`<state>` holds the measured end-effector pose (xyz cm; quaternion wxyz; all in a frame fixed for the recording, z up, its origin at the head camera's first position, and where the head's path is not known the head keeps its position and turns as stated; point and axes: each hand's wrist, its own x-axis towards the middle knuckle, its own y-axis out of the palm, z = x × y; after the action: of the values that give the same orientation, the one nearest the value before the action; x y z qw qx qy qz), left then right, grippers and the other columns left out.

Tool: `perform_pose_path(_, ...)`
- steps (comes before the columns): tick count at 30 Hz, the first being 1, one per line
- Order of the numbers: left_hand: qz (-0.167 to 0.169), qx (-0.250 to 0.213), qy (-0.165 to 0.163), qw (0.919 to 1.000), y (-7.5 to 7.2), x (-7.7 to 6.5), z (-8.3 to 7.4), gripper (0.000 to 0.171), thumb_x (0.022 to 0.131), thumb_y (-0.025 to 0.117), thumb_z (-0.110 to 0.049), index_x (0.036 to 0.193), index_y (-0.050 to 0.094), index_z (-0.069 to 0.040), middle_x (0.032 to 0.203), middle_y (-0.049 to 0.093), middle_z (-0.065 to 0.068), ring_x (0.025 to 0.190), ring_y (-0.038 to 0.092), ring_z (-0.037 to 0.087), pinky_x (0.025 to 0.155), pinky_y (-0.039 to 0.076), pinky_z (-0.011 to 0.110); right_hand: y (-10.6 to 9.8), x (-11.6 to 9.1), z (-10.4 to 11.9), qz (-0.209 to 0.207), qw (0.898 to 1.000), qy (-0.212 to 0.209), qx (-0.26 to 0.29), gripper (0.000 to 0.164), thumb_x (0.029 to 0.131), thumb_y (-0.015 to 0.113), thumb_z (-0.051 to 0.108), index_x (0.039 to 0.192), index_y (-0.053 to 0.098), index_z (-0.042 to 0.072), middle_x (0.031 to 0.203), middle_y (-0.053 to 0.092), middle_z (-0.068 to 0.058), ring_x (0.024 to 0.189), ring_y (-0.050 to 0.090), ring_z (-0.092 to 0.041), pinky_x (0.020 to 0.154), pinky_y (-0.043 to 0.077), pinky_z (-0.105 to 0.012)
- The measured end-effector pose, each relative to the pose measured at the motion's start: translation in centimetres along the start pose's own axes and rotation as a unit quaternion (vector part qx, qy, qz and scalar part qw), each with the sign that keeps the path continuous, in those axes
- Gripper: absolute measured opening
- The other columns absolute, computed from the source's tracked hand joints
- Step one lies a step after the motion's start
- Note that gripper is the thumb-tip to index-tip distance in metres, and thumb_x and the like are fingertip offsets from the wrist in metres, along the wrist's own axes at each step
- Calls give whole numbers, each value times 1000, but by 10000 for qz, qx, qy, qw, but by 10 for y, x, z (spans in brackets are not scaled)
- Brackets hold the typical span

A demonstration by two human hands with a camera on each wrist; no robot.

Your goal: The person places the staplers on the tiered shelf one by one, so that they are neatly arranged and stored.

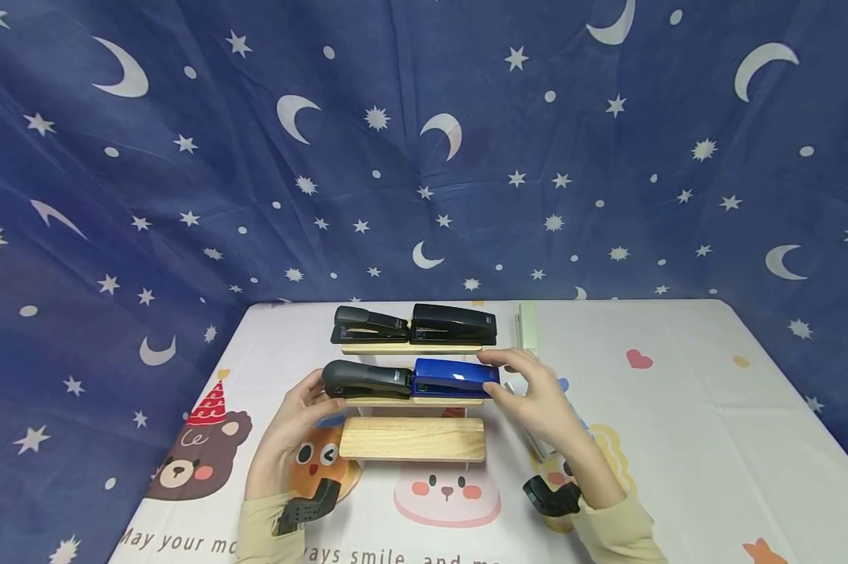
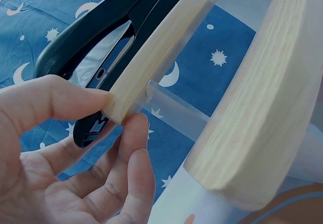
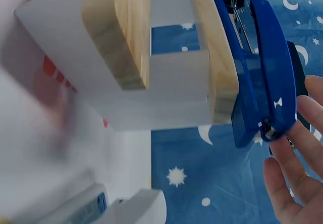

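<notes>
A three-tier wooden rack with clear supports stands mid-table. On its middle tier, a dark stapler sits end to end with a blue stapler. My left hand is at the left end of that tier; in the left wrist view its thumb and a finger pinch the end of the wooden plank, beside the dark stapler. At the other end, my right hand has its thumb and fingers spread around the tip of the blue stapler. The right wrist view shows these fingers loosely extended, right at the stapler's end.
Two black staplers, one on the left and one on the right, lie on the top tier. The front tier is bare wood. A pale green object lies right of the rack, and a whitish one is partly hidden under my right arm.
</notes>
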<state>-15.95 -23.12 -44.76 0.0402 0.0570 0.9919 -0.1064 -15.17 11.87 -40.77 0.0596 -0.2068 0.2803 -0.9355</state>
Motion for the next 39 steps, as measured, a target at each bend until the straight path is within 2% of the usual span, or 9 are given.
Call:
perform_pose_path(5,12,0,6,10000,1,0,0,52,83,64,-3,133,49,-1,109,66,-8,99,64,0,101,39,42,-9,-6,-1,-25,9998,73,-180,41,83,71,6,122,64,16,120,67,-1,111,57,-17,93,47,-41)
perform_pose_path(10,6,29,47,10000,1,-1,-1,51,83,64,-3,132,49,-1,106,66,-10,98,63,0,100,37,39,-16,-13,-5,-50,9995,210,-217,44,83,70,5,125,62,16,120,66,-3,110,57,-21,93,46,-46)
perform_pose_path(17,20,-109,3,9999,1,0,-1,50,82,63,0,130,50,0,102,65,-12,95,64,3,90,46,30,-21,-21,-17,-99,9989,210,-399,46,83,71,6,127,60,12,121,65,-6,108,59,-22,92,46,-47)
perform_pose_path(26,8,-184,26,9998,-1,1,0,50,81,63,0,129,50,-1,97,66,-16,93,64,5,88,47,30,-22,-30,-33,-131,9979,309,-551,49,83,70,3,130,57,9,120,66,-9,106,61,-25,91,48,-47)
perform_pose_path(39,1,-209,13,9998,-1,1,0,49,81,63,1,128,51,-1,96,66,-16,92,64,5,88,47,31,-16,-40,-54,233,9936,876,-671,60,81,71,2,136,48,6,126,60,-18,109,59,-36,92,49,-53)
